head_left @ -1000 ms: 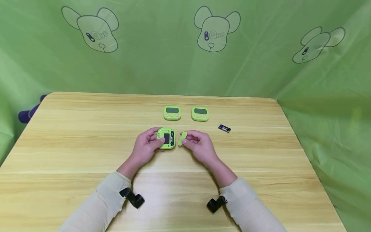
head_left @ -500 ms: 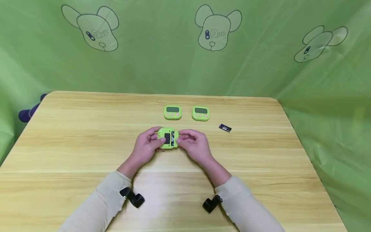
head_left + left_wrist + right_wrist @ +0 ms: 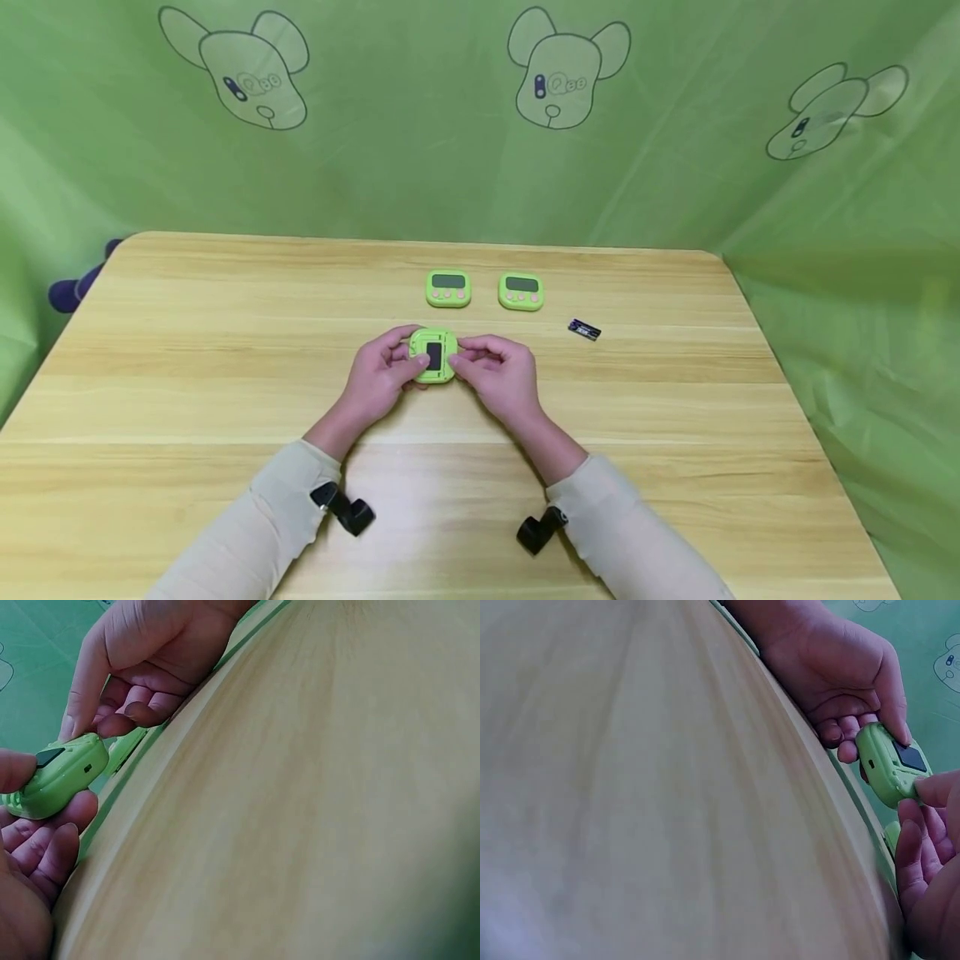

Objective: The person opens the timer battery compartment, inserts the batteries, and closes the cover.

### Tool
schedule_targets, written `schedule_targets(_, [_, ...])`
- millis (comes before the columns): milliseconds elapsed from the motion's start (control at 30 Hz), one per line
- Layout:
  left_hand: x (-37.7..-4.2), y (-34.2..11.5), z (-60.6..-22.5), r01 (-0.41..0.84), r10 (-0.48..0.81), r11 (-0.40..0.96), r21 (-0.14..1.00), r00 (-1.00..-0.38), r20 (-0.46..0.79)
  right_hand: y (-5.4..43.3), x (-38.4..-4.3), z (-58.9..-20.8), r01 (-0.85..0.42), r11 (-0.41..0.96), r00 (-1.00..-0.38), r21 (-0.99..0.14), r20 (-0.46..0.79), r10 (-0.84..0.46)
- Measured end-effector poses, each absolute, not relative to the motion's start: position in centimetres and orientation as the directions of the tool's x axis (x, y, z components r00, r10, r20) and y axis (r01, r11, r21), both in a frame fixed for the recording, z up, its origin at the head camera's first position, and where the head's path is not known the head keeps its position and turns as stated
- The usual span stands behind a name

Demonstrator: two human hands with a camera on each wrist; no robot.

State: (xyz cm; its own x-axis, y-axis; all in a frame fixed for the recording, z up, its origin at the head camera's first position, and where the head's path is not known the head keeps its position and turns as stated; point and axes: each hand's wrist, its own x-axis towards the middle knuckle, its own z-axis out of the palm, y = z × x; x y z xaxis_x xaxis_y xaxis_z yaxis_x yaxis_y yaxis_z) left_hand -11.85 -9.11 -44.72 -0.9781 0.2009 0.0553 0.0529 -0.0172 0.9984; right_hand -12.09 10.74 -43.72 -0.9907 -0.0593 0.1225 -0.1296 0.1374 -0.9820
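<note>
Evenly between a left hand curled round its left side and a right hand pinching its right, a rounded lime-green plastic timer faces back-up, nearest the pale wooden surface's far edge.

"Straight ahead, what have we got?"
"A green sheet, filling my view beyond the table and running down both sides, creased all over!"
"And the pattern?"
"Big-eared cartoon outlines: a left-hand head, a middle head with 'Qee' lettered across it, and there's the right-hand head, leaning over!"
"Down to the tabletop!"
"Pale wood look, grain bands running side to side, rounded far corners, and a soft glare in front of me!"
"Far left?"
"A dark purple object peeks past the table's edge; I can't tell what it is!"
</note>
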Motion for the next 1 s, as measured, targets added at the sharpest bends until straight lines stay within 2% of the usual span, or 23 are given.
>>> schedule_targets(67, [-11.9, -9.1, -44.7, 0.055, 0.202, -0.018, 0.998, -0.978, 0.057, 10.8, -12.2, -43.5, -0.077, 0.115, -0.995, -0.990, 0.068, -0.080])
schedule_targets(167, [-11.9, -9.1, -44.7, 0.057, 0.213, -0.031, 0.998, -0.975, 0.063, 11.2, -12.9, -42.9, 0.096, 0.076, -0.983, -0.993, -0.106, -0.150])
schedule_targets(300, [-11.9, -9.1, -44.7, 0.055, 0.219, -0.052, 0.997, -0.973, 0.065, 11.7, -14.4, -42.4, 0.315, 0.080, -0.909, -0.946, -0.325, -0.260])
schedule_targets(433, [-11.8, -9.0, -44.7, 0.056, 0.220, -0.042, 0.998, -0.973, 0.064, 11.9, -15.2, -42.3, 0.372, 0.117, -0.872, -0.921, -0.390, -0.295])
schedule_targets(733, [-11.8, -9.1, -44.6, 0.077, 0.214, 0.029, 0.997, -0.974, 0.069, 11.3, -14.6, -42.4, 0.322, 0.138, -0.917, -0.937, -0.344, -0.202])
schedule_targets(833, [-11.9, -9.2, -44.6, 0.056, 0.203, 0.026, 0.998, -0.978, 0.049, 10.9, -14.1, -42.8, 0.250, 0.124, -0.949, -0.960, -0.269, -0.167])
schedule_targets(1000, [-12.0, -9.3, -44.9, 0.034, 0.162, -0.006, 0.999, -0.986, 0.034, 10.2, -13.3, -43.7, 0.042, 0.151, -0.985, -0.988, -0.067, -0.160])
